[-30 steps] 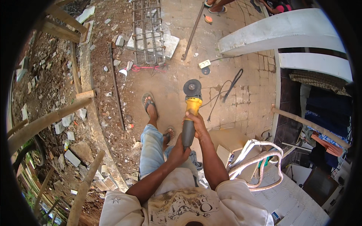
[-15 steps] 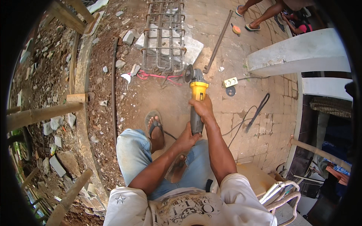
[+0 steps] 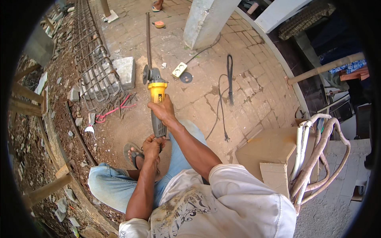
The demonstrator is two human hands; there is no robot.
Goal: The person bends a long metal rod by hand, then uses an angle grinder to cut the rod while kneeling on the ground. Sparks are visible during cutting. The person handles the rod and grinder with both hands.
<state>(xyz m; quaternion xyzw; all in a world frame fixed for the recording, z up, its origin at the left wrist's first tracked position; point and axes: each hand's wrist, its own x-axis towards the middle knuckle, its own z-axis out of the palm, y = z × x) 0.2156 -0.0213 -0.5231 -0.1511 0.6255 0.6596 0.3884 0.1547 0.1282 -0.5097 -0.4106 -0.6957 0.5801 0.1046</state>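
Note:
My right hand (image 3: 162, 107) is closed round the yellow and dark-grey angle grinder (image 3: 157, 90), which points away from me, its disc upright at the far end. My left hand (image 3: 152, 147) is closed just below the tool's rear end; whether it grips the housing, the cord or both is unclear. My bent legs in jeans (image 3: 111, 184) and a sandalled foot (image 3: 135, 152) are below. Ahead are a rusty metal bar (image 3: 147, 39), a white socket strip (image 3: 179, 70), a loose dark disc (image 3: 186, 77) and coiled black cord (image 3: 230, 79).
A rebar cage (image 3: 85, 47) and rubble border the left, along with timber (image 3: 47, 190). A concrete column (image 3: 204, 22) stands ahead. Cardboard (image 3: 266, 150), looped pale hoses (image 3: 333, 158) and a horizontal pole (image 3: 325, 69) are at right. Another person's foot (image 3: 157, 7) is at the top.
I have bent down with knees folded, and my view has turned. The grinder's disc went from facing up to upright. My right hand holds on; my left has slipped to the rear end.

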